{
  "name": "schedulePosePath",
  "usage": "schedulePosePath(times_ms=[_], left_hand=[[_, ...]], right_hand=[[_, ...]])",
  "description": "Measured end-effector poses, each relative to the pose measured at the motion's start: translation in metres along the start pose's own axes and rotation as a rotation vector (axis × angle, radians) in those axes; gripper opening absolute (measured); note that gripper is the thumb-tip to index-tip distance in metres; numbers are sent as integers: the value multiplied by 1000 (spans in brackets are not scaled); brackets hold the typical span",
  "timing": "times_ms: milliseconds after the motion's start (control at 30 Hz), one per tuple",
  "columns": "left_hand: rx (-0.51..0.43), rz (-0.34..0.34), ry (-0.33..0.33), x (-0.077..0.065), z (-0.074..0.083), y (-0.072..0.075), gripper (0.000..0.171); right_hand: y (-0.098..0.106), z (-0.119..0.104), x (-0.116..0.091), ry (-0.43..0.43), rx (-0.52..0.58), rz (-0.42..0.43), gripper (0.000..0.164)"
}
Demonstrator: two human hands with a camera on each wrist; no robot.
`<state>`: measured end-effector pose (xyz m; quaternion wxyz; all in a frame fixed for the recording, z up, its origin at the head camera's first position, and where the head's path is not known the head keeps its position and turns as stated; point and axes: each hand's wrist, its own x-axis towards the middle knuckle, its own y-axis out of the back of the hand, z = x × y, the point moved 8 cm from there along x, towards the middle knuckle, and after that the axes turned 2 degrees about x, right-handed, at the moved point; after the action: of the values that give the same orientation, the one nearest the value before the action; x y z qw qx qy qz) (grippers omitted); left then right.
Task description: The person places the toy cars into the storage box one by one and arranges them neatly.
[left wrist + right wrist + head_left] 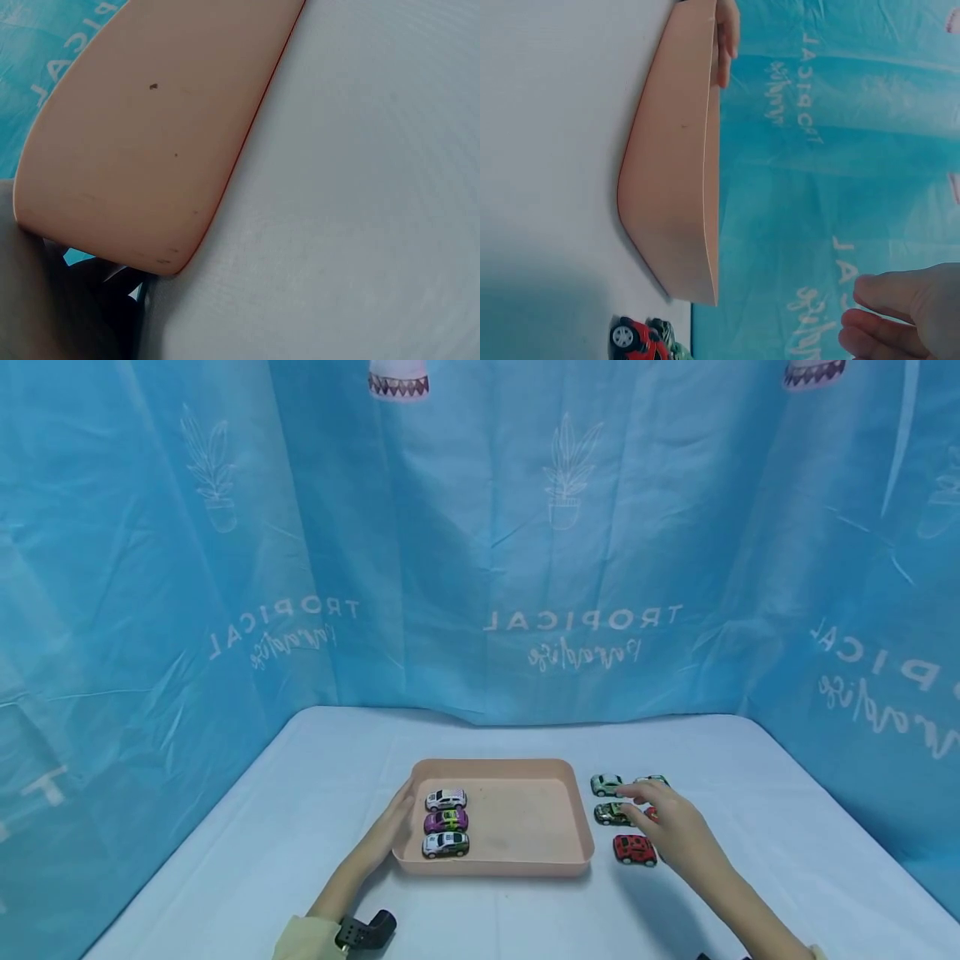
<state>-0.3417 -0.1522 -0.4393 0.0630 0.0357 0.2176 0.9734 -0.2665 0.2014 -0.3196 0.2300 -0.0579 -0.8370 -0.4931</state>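
My left hand [393, 818] grips the left wall of a shallow peach tray [517, 867], its fingers at the rim. Three toy cars stand in a column along the tray's left side: a white one [446, 800], a purple one [446, 821] and a white and dark one [446, 844]. To the right of the tray my right hand [671, 827] hovers over more toy cars, thumb and fingers apart with nothing between them. Near its fingertips are a pale green car [606, 785] and a dark green patterned car [613, 814]. The hand partly covers a red toy [651, 813].
A red toy car with black spots [635, 850] stands by the tray's right front corner. Another green car [651, 779] shows behind my right hand. The white-covered table [247, 860] meets a blue printed curtain [450, 552] at the back and sides.
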Motion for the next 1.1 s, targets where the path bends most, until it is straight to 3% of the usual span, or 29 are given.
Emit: schedulePosePath(times_ms=[333,733,967,1100], left_hand=[[-19,-8,-22,-4,2,1,56],[-20,-9,-6,-2,4,-1,57],[-20,-5,-12,-3,3,0,57],[-15,-2,-6,-3,2,0,57]], right_hand=[[-2,26,-4,-78,-3,-89,31],[-15,82,-4,-159,-82,-237,44],[-28,117,-3,-276,-52,-358,48],[-34,128,-5,-289,-41,-412,46]])
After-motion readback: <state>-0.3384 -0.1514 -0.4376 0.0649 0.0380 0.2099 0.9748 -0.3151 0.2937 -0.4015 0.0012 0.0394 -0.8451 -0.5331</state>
